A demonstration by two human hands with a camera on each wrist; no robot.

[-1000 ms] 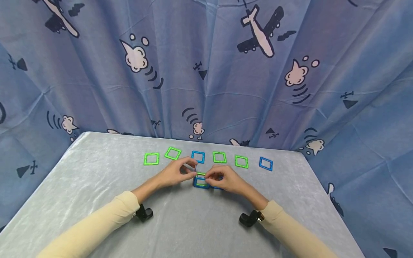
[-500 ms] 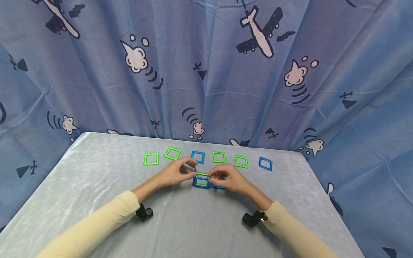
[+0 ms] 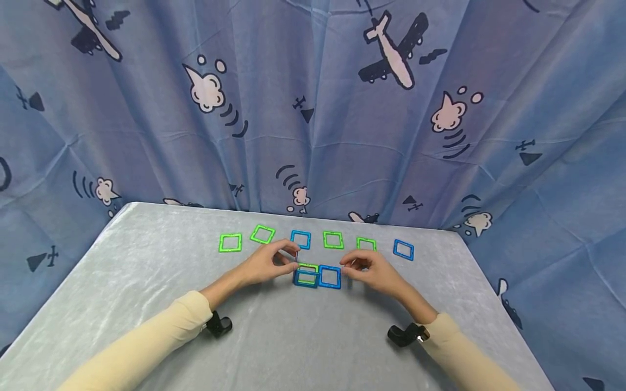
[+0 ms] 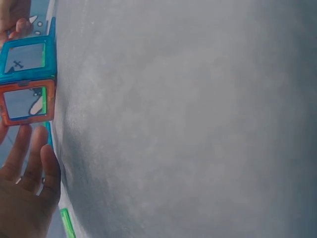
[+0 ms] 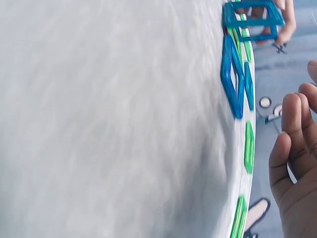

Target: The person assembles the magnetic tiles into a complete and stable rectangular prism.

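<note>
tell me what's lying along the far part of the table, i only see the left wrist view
Observer: The head view shows a loose row of six square frames there.
Operator: what colours are they
Observer: Four are green and two are blue.
Operator: ok and is the right hand gripping anything, i only get a bit of it
Observer: No, in the right wrist view the right hand holds nothing that shows, its fingertips apart from the frames.
</note>
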